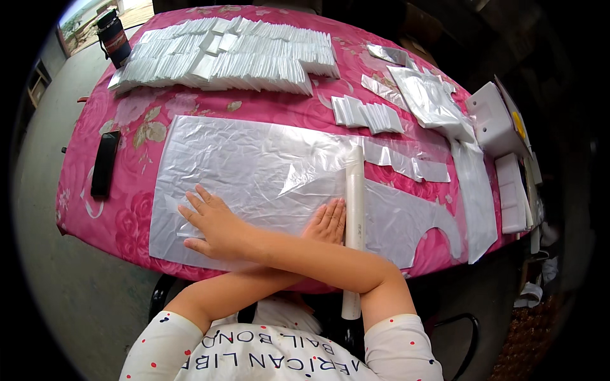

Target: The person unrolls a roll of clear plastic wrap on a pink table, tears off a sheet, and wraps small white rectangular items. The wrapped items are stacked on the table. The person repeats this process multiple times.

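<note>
My forearms cross, the right one over the left. My right hand [215,222] rests with fingers spread on the left part of a translucent white plastic bag [241,152] laid flat on the table. My left hand [327,221] lies flat on the same bag, fingers stretched out, alongside a white tube [354,203]. The tube lies across the bag, pointing away from me, and its near end sticks out past the table edge. Right of it, the bag's plastic [397,219] continues to a curved cutout. Neither hand grips anything.
Rows of folded white plastic packets [254,60] fill the far side, with a smaller stack [365,115] nearer. A phone [105,164] and a dark bottle [114,41] are at left. More plastic bags [432,98] and a white box [495,120] lie right, on a pink floral tablecloth [130,209].
</note>
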A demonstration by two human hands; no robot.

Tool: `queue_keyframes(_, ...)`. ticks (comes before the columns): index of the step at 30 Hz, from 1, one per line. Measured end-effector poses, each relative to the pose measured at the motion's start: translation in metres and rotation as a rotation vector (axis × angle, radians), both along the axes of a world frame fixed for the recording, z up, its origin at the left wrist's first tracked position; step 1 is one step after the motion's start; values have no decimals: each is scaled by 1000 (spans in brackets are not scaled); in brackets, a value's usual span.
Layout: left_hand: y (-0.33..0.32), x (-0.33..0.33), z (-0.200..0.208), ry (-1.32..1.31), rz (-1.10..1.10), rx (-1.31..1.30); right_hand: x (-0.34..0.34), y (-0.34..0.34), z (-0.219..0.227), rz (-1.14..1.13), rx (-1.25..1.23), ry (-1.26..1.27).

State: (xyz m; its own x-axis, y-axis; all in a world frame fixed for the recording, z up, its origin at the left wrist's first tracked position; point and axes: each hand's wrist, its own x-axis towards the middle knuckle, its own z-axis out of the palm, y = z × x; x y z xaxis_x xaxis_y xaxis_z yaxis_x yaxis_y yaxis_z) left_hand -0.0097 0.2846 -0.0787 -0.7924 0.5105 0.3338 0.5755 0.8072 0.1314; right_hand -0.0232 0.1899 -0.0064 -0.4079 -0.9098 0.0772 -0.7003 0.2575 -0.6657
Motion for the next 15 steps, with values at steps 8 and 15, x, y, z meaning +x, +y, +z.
queue_keyframes(8,-7,6,13,-67,33,387,5,139,39,-287,-34,122)
queue_keyframes(15,-44,-38,63,-638,-26,1211,21,248,37,-602,4,333)
